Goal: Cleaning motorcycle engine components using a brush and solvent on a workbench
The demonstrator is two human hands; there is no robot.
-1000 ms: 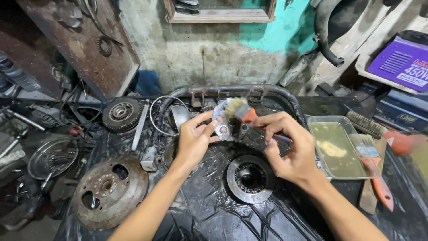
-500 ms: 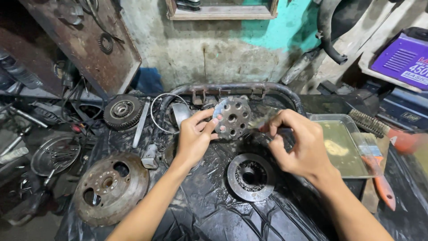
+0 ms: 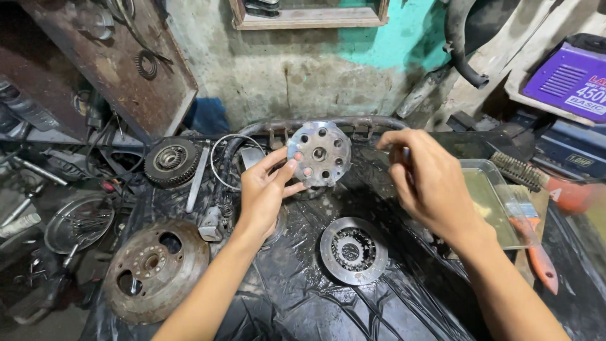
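My left hand [image 3: 268, 189] holds up a round silver metal plate with several holes [image 3: 320, 154], gripping its lower left edge, face toward me. To the right of the plate, my right hand [image 3: 426, 180] is raised with its back to me and fingers curled. Whether it holds something small is hidden. Below the two hands a grey round drum part [image 3: 353, 250] lies flat on the black plastic sheet [image 3: 303, 297].
A rusty disc [image 3: 154, 268] lies at lower left, a toothed gear wheel [image 3: 170, 161] and a wire ring [image 3: 224, 161] behind it. A clear tray of yellowish liquid [image 3: 492, 202], a wire brush [image 3: 517, 170] and an orange-handled paintbrush [image 3: 536, 246] sit at right. A purple machine [image 3: 568, 79] stands far right.
The silver plate has turned from tilted between both hands to face-on in my left hand alone. My right hand has let go and moved off to the right.
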